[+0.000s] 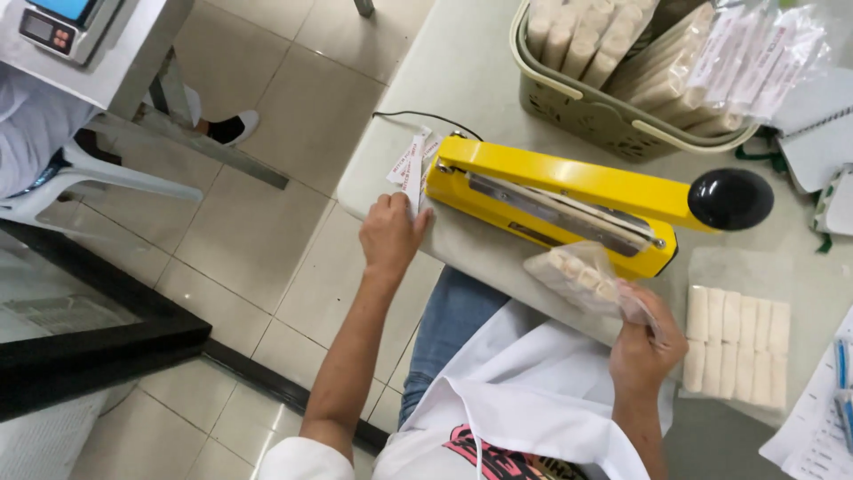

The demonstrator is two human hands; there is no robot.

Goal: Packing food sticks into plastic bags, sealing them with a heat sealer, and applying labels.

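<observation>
My left hand [391,233] rests at the table's near edge and pinches a small white paper label [413,171] from a little stack beside the yellow heat sealer [569,200]. The sealer's arm is raised, its black knob [730,199] at the right. My right hand [644,351] holds a clear plastic bag of pale rolled sticks [582,277] just in front of the sealer's near end. A flat clear pack of the same pale sticks [736,345] lies on the table to the right of that hand.
A beige basket [569,111] at the back holds many rolled sticks and filled bags. Papers and pens [831,400] lie at the right edge. A black cord [418,116] runs from the sealer. On the left are a scale [62,27], a white chair and another person's foot [233,127].
</observation>
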